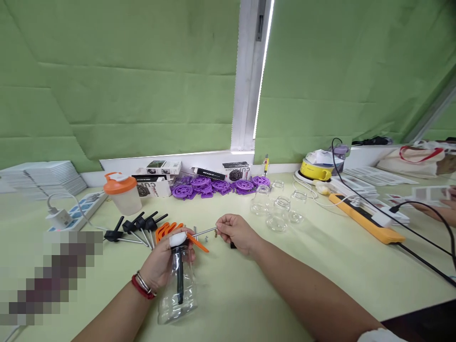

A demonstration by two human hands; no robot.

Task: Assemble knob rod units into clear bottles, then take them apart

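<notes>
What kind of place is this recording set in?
Probably a small assembly or packing workbench, not a home. Batches of identical parts cover the table: purple plastic discs, empty glass jars, black pump stems. The left hand holds a clear bottle.

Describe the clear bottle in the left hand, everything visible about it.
The clear bottle looks like transparent plastic, with a ribbed lower body and a narrower neck. It lies tilted, base toward the camera and resting on the pale green table, neck pointing away. A black stem runs down inside it from a white top with an orange lever. The left hand wraps around its upper part near the neck. The right hand is apart from it, pinching a thin metal rod that points toward the bottle's top.
</notes>
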